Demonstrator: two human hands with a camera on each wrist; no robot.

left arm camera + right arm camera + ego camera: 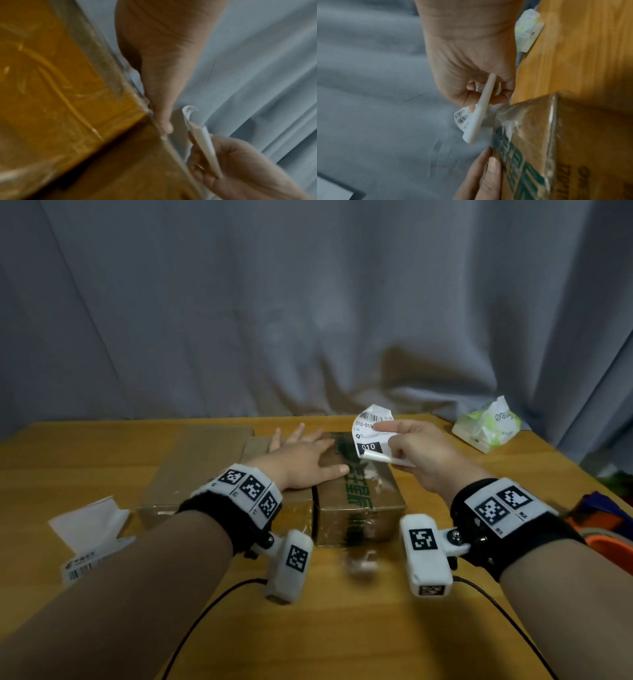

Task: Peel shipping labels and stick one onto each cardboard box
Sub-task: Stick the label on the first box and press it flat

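Two taped cardboard boxes stand side by side on the wooden table (342,628): a plain left box (202,470) and a right box (359,501) with green print. My left hand (301,460) lies flat with straight fingers on the boxes' tops, thumb on the green-printed box (530,155). My right hand (421,453) pinches a white shipping label (371,436), its top curled, above the right box's far end. The right wrist view shows this label (477,121) edge-on between thumb and fingers; so does the left wrist view, where the label (204,147) sits beside my left thumb (164,121).
White backing sheets and more labels (89,539) lie at the table's left edge. A green-and-white tissue pack (486,424) sits at the far right. Orange and dark items (603,525) crowd the right edge. Grey curtain (308,302) hangs behind. Cables trail across the table's front.
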